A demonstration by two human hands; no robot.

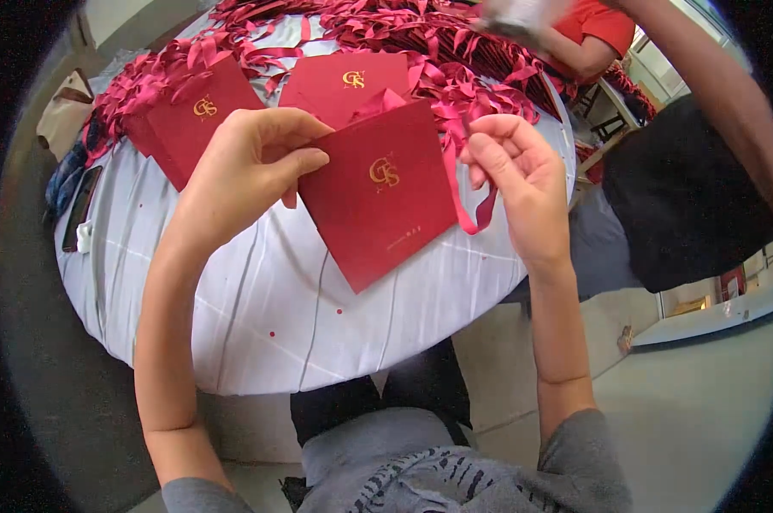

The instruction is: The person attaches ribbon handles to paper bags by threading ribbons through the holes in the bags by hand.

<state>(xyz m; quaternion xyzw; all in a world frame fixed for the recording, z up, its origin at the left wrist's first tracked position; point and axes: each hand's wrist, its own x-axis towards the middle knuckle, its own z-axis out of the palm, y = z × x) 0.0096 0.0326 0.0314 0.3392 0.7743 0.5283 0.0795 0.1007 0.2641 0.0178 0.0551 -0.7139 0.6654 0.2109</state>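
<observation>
A red paper gift bag (378, 205) with a gold emblem is held tilted above the white-covered table. My left hand (250, 167) pinches its upper left corner between thumb and fingers. From the bag's right side a red ribbon (468, 209) hangs in a loop. My right hand (515, 175) is closed on the ribbon's upper end, thumb against the fingers. Just behind lies another red bag (352, 81) with the same gold mark, partly covered by the held one. More red bags (205, 111) rest by my left wrist.
Piles of red bags with ribbons (438, 38) cover the far side of the round table (258, 342). A dark phone (81, 208) and a small white object (84, 237) lie at the left edge. Another person (694, 188) in black stands close at right; someone in a red shirt (596, 34) is beyond.
</observation>
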